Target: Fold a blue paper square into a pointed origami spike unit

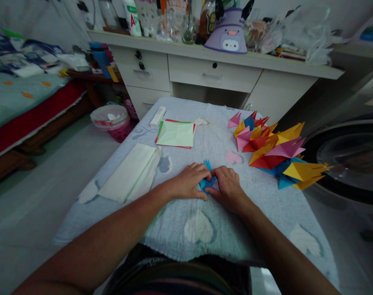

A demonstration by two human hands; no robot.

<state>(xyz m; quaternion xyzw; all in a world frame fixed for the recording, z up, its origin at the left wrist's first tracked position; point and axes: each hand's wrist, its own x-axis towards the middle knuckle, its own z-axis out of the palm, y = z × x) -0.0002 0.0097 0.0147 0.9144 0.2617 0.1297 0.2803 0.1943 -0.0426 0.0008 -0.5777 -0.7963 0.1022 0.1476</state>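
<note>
A small piece of folded blue paper (207, 185) lies on the cloth-covered table in front of me, its narrow points aimed away from my body. My left hand (189, 180) grips its left side, thumb and fingers curled in around the paper. From the other side, my right hand (228, 186) pinches the same piece with thumb and forefinger. Fingers cover part of the folds. Beyond them sits a stack of square paper sheets (176, 134), pale green on top with red and green edges below. Several folded paper cranes (275, 149) in yellow, red, pink and blue are grouped at the right.
A folded white sheet or packet (129, 172) lies left on the tablecloth (199, 229), with a small white box (158, 116) behind it. A drawer cabinet (214, 73) stands beyond the table. On the floor at left is a pink bin (117, 127); a washing machine (355, 155) stands right.
</note>
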